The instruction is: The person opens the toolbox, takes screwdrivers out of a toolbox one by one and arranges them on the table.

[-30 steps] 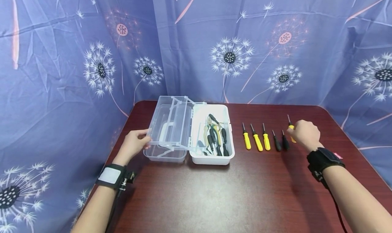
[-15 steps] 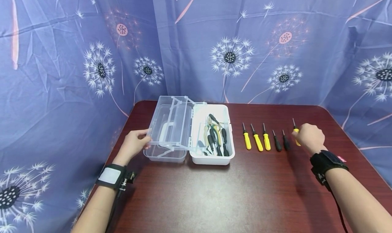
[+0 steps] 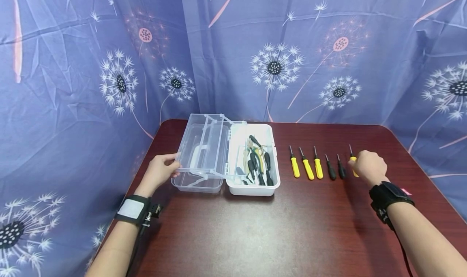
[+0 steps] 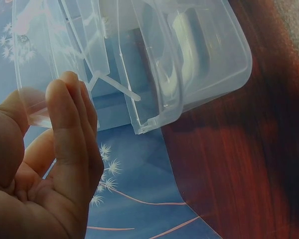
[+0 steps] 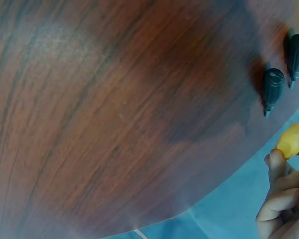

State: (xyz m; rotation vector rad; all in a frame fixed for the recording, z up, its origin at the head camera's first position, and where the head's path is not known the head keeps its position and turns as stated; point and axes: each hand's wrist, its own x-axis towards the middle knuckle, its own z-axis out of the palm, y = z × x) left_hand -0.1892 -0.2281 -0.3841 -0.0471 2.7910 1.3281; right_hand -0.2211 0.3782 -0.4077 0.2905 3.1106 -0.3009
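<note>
My left hand (image 3: 159,171) pinches the near left corner of a clear plastic tray (image 3: 195,145), hinged to an open toolbox with a white base (image 3: 251,191). In the left wrist view, thumb and fingers lie on either side of the clear plastic (image 4: 35,97). My right hand (image 3: 371,166) holds a yellow-handled screwdriver (image 3: 352,158) at the right end of a row, its shaft pointing away. In the right wrist view, fingertips pinch the yellow handle (image 5: 292,141). Whether that screwdriver touches the table cannot be made out.
Left of the right hand lie two black screwdrivers (image 3: 341,171) and three yellow ones (image 3: 308,170), roughly parallel. Pliers and dark-handled tools (image 3: 259,163) fill part of the white base. Dandelion-print cloth (image 3: 233,66) hangs behind the dark red table (image 3: 240,236).
The right hand and the yellow screwdriver have moved to the right and slightly nearer the person, away from the black screwdrivers. The left hand and the toolbox have stayed still.
</note>
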